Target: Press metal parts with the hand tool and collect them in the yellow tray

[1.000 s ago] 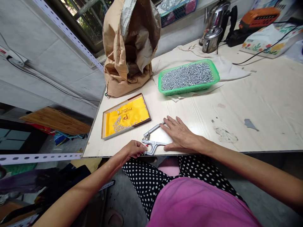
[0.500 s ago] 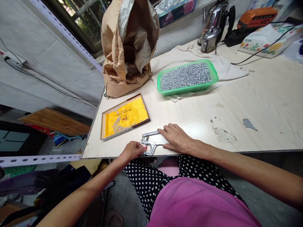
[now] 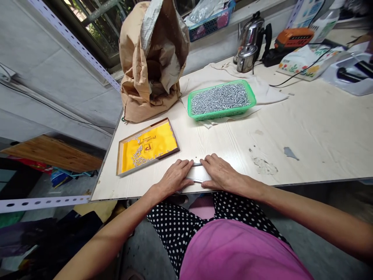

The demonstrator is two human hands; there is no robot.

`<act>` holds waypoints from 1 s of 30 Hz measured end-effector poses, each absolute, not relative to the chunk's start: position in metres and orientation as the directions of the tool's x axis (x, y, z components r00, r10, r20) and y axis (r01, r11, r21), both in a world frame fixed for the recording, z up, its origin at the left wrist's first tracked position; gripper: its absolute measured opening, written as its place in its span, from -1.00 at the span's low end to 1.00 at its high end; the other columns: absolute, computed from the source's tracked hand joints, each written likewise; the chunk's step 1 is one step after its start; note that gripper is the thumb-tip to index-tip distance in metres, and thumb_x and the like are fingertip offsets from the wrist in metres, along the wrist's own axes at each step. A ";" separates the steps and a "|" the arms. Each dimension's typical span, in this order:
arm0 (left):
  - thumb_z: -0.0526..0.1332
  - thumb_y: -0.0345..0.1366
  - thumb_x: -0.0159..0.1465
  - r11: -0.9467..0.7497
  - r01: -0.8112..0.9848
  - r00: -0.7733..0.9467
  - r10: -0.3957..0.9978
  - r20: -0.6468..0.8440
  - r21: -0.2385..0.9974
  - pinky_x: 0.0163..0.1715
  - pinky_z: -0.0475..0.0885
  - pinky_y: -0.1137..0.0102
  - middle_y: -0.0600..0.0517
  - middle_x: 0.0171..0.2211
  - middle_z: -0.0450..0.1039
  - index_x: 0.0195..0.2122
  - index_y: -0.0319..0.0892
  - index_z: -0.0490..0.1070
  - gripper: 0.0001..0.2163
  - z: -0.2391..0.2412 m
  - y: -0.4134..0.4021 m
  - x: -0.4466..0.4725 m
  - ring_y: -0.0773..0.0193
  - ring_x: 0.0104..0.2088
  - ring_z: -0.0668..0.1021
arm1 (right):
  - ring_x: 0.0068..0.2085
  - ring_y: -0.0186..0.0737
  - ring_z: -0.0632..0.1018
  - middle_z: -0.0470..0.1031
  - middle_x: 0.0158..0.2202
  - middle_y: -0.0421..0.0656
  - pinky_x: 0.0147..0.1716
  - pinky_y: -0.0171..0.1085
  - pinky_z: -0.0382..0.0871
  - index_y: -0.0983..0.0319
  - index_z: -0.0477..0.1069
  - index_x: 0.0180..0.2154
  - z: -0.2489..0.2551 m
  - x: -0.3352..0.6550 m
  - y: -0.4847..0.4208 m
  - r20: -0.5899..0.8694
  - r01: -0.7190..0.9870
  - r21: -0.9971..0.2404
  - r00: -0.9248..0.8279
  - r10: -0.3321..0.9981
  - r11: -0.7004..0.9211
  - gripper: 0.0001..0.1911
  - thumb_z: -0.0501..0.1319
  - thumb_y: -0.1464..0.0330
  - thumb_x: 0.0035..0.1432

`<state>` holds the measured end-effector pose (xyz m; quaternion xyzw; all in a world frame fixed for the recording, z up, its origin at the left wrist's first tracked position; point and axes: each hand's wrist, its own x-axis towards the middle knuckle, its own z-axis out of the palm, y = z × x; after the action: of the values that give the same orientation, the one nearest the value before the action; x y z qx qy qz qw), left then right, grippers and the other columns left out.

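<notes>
A metal hand press tool (image 3: 195, 179) lies at the near edge of the pale wooden table (image 3: 305, 128), mostly covered by my hands. My left hand (image 3: 175, 177) rests flat over its head end, fingers stretched forward. My right hand (image 3: 221, 175) lies flat over its handles, fingers pointing left, and its fingertips almost meet those of the left hand. Only short strips of the tool show between the hands. Just left and beyond sits a shallow wooden tray (image 3: 174, 137) with a yellow lining and several small metal pieces.
A green basket (image 3: 221, 114) full of small metal pieces stands on a white cloth (image 3: 262, 87) behind. A brown paper sack (image 3: 151, 77) stands at the back left, and a steel kettle (image 3: 249, 39), cables and boxes at the back right.
My left hand moved from pinching the tool's head to lying flat over it. The tool's upper handle has come down under my right hand. The view shifted slightly left.
</notes>
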<state>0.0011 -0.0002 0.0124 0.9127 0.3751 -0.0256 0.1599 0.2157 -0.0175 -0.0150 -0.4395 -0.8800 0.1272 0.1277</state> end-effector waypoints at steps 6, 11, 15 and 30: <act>0.16 -0.14 0.33 -0.710 0.650 0.759 0.620 -0.199 0.270 -0.13 0.38 0.23 -0.12 -0.12 0.40 0.01 -0.24 0.34 -0.68 0.019 -0.002 0.019 0.10 -0.10 0.39 | -0.20 -0.07 0.40 0.44 -0.24 -0.01 -0.23 -0.15 0.32 0.29 0.42 -0.21 -0.011 0.217 -0.029 0.146 0.716 -0.329 -0.605 0.782 0.616 -0.81 0.27 0.32 0.15; 0.05 -0.19 0.40 -0.757 0.601 0.799 0.577 -0.171 0.257 -0.24 0.35 0.31 -0.07 -0.28 0.41 -0.23 -0.26 0.40 -0.75 0.006 0.000 0.019 0.17 -0.23 0.39 | -0.27 -0.14 0.42 0.46 -0.33 -0.07 -0.25 -0.19 0.31 0.26 0.41 -0.33 -0.021 0.206 -0.030 0.157 0.722 -0.294 -0.609 0.777 0.626 -0.87 0.12 0.47 0.25; 0.01 -0.21 0.42 -0.765 0.591 0.806 0.577 -0.134 0.256 -0.26 0.34 0.31 -0.05 -0.32 0.41 -0.30 -0.25 0.40 -0.73 -0.002 0.001 0.015 0.19 -0.27 0.38 | -0.31 -0.19 0.41 0.45 -0.37 -0.11 -0.27 -0.22 0.29 0.25 0.41 -0.36 -0.027 0.202 -0.028 0.161 0.708 -0.291 -0.626 0.763 0.643 -0.77 0.04 0.55 0.26; 0.10 -0.23 0.37 -0.624 0.744 0.609 0.780 0.144 0.238 0.19 0.24 -0.08 -0.19 0.22 0.27 0.17 -0.20 0.24 -0.64 -0.032 -0.057 0.038 -0.04 0.26 0.28 | -0.17 -0.10 0.39 0.48 -0.25 -0.05 -0.25 -0.23 0.17 0.28 0.46 -0.26 -0.031 0.224 0.051 0.166 0.765 -0.277 -0.558 0.813 0.582 -0.87 0.15 0.40 0.26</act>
<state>0.0375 -0.0566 -0.0322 0.8935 0.4265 0.1174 0.0772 0.2237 0.0511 -0.0315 -0.4490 -0.8785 0.0865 0.1387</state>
